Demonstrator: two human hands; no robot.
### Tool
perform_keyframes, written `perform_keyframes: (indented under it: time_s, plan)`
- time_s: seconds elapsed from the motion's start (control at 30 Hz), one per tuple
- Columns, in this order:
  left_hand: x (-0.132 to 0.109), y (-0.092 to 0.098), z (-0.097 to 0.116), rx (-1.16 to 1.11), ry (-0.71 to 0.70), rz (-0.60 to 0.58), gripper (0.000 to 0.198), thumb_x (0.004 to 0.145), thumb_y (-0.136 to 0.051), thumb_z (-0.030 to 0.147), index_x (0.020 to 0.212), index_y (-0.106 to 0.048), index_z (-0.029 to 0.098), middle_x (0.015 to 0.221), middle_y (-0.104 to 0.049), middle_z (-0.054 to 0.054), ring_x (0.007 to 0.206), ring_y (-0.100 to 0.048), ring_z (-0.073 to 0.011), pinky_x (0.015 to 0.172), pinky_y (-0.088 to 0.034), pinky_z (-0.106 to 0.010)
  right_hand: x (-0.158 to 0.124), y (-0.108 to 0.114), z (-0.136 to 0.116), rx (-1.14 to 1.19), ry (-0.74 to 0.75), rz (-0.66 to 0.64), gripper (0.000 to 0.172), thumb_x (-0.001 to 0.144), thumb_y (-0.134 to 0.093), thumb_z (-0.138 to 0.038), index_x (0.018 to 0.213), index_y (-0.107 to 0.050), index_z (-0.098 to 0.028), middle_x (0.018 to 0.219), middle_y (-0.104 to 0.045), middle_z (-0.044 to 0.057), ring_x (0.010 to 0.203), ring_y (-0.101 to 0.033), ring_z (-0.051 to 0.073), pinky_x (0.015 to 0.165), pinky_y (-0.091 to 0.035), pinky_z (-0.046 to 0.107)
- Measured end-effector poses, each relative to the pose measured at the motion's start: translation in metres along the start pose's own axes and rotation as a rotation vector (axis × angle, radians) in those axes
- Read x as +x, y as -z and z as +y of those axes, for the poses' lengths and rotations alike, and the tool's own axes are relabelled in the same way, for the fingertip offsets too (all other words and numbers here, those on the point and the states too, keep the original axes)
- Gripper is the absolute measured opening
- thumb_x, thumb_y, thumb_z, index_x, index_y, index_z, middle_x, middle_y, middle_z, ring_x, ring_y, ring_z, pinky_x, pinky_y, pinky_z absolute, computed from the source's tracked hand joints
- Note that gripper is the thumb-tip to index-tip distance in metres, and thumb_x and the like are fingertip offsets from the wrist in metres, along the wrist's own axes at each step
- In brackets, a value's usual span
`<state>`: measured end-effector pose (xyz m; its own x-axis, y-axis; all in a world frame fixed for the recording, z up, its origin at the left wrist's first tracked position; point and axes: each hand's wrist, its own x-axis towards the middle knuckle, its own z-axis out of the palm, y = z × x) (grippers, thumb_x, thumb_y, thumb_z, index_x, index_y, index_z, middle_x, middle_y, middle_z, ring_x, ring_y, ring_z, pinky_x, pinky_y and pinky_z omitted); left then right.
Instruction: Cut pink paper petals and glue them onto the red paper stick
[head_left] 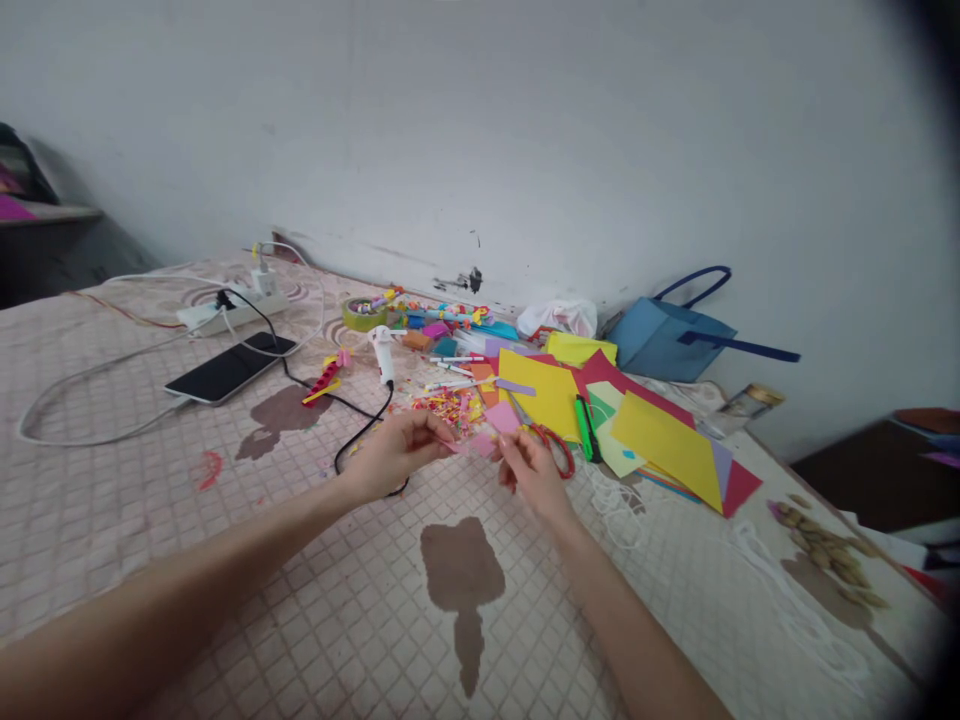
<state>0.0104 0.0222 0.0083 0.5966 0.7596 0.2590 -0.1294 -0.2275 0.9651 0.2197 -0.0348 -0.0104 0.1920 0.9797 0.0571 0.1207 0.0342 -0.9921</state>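
Observation:
My left hand (pixel 405 448) is closed, thumb and fingertips pinching a small piece of pink paper (pixel 456 448). Opposite it, my right hand (pixel 531 472) pinches another bit of pink paper (pixel 484 444); whether the two bits are joined, I cannot tell. Just beyond the fingertips lie a larger pink paper piece (pixel 502 417) and a heap of colourful paper scraps (pixel 442 405). Red-handled scissors (pixel 562 455) rest beside my right hand, their blades mostly hidden. A white glue gun (pixel 382 355) lies past my left hand, its black cord running behind that hand.
Yellow sheets (pixel 667 445) and other coloured papers spread to the right, with a green cutter (pixel 587 428) on them. White string (pixel 615 505) lies nearby. A phone (pixel 231 368) and power strip (pixel 232 312) are left. A blue bag (pixel 660 340) stands against the wall.

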Motion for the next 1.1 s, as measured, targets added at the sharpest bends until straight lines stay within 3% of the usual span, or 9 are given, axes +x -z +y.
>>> perform_keyframes:
  time_s: [0.07,0.13,0.23,0.37,0.43,0.6,0.7,0.9,1.1]
  plan:
    - [-0.003,-0.002,0.005,0.177,-0.170,-0.018,0.006,0.079,-0.058,0.019,0.082,-0.060,0.015,0.095,-0.063,-0.007,0.090,-0.060,-0.0159,0.080,-0.048,-0.030,-0.008,-0.012,-0.002,0.218,-0.112,-0.233,0.037,0.078,-0.054,-0.054,0.083,-0.058,-0.018,0.069,-0.058,0.001,0.048,-0.050,0.010,0.039,-0.034,0.021]
    - [-0.006,-0.004,0.009,0.325,-0.289,-0.050,0.008,0.081,-0.055,0.016,0.082,-0.063,0.016,0.099,-0.062,-0.007,0.096,-0.058,-0.0166,0.083,-0.046,-0.031,-0.015,-0.022,-0.003,0.397,-0.188,-0.363,0.033,0.076,-0.059,-0.051,0.079,-0.058,-0.018,0.067,-0.058,0.000,0.050,-0.051,0.010,0.040,-0.036,0.020]
    - [-0.007,-0.006,0.009,0.399,-0.329,-0.047,0.009,0.081,-0.054,0.013,0.082,-0.063,0.017,0.105,-0.061,-0.008,0.100,-0.057,-0.0174,0.085,-0.046,-0.031,-0.020,-0.030,-0.003,0.455,-0.205,-0.305,0.021,0.071,-0.070,-0.035,0.072,-0.057,-0.019,0.059,-0.054,-0.004,0.046,-0.048,0.007,0.042,-0.036,0.019]
    - [-0.007,-0.009,0.004,0.322,-0.167,0.035,0.018,0.080,-0.047,0.008,0.095,-0.055,0.016,0.099,-0.059,-0.007,0.089,-0.060,-0.0150,0.075,-0.050,-0.029,-0.019,-0.030,-0.002,0.375,-0.113,-0.139,0.016,0.072,-0.068,-0.029,0.071,-0.056,-0.019,0.056,-0.053,-0.005,0.045,-0.045,0.007,0.042,-0.035,0.018]
    - [-0.008,-0.011,0.003,0.293,-0.125,0.014,0.022,0.079,-0.044,0.005,0.098,-0.050,0.016,0.091,-0.058,-0.005,0.081,-0.060,-0.0131,0.074,-0.050,-0.029,-0.018,-0.029,-0.001,0.345,-0.073,-0.091,0.015,0.073,-0.067,-0.029,0.072,-0.056,-0.019,0.056,-0.053,-0.005,0.046,-0.045,0.007,0.042,-0.036,0.019]
    - [-0.014,-0.016,0.003,0.503,-0.257,-0.159,0.029,0.074,-0.044,-0.001,0.096,-0.051,0.017,0.094,-0.055,-0.005,0.087,-0.054,-0.0144,0.077,-0.046,-0.029,-0.020,-0.031,0.000,0.351,-0.077,-0.095,0.015,0.075,-0.065,-0.029,0.072,-0.055,-0.019,0.056,-0.052,-0.005,0.046,-0.045,0.008,0.043,-0.035,0.020]
    - [-0.014,-0.018,0.001,0.556,-0.306,-0.137,0.024,0.074,-0.045,0.000,0.089,-0.055,0.016,0.091,-0.056,-0.005,0.086,-0.053,-0.0146,0.077,-0.044,-0.028,-0.022,-0.033,-0.001,0.372,-0.099,-0.144,0.016,0.075,-0.064,-0.031,0.070,-0.055,-0.019,0.057,-0.051,-0.005,0.048,-0.047,0.008,0.044,-0.036,0.020]
    - [-0.011,-0.017,0.001,0.375,-0.200,-0.119,0.007,0.080,-0.054,0.016,0.085,-0.058,0.015,0.085,-0.060,-0.005,0.078,-0.055,-0.0130,0.071,-0.044,-0.025,-0.022,-0.031,-0.003,0.403,-0.106,-0.176,0.017,0.075,-0.065,-0.032,0.070,-0.056,-0.019,0.060,-0.053,-0.004,0.049,-0.047,0.008,0.045,-0.036,0.020]
    - [-0.010,-0.020,-0.008,0.040,0.107,-0.021,0.020,0.078,-0.058,0.033,0.075,-0.056,0.013,0.067,-0.058,-0.002,0.062,-0.053,-0.0118,0.059,-0.042,-0.024,-0.024,-0.033,-0.001,0.369,-0.073,-0.164,0.017,0.076,-0.063,-0.030,0.068,-0.054,-0.019,0.056,-0.051,-0.004,0.048,-0.046,0.009,0.045,-0.036,0.020]
